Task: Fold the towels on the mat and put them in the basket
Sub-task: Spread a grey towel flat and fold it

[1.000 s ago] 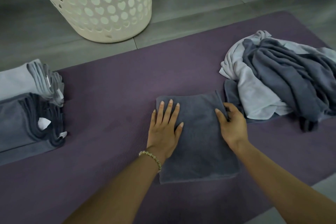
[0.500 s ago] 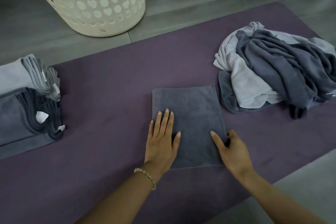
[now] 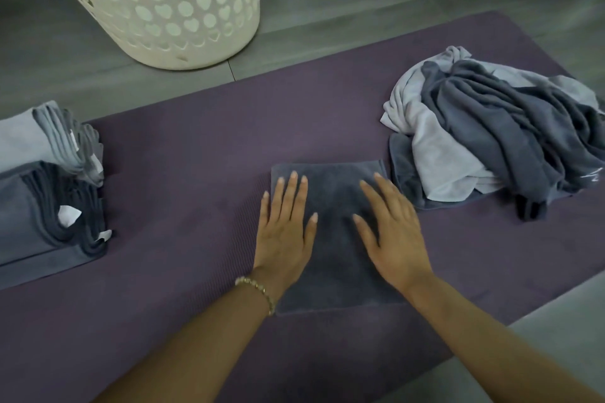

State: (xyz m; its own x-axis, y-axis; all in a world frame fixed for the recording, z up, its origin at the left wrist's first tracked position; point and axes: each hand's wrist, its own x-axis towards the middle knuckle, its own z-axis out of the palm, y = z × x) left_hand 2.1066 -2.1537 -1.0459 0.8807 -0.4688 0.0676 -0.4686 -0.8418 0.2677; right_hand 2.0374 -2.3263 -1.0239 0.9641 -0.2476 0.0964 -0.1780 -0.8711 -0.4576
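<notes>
Head: hands (image 3: 284,235) (image 3: 396,239) flat on towel (image 3: 334,193) (right one formerly at edge)

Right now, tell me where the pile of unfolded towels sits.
In the head view, the pile of unfolded towels lies on the right side of the purple mat, close beside and slightly beyond the folded dark towel.

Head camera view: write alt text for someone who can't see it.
A person's left hand and right hand lie flat on a folded dark grey towel on a purple mat. A stack of folded towels sits at the mat's left end, an unfolded pile at the right, and a cream perforated basket stands on the floor beyond.
</notes>
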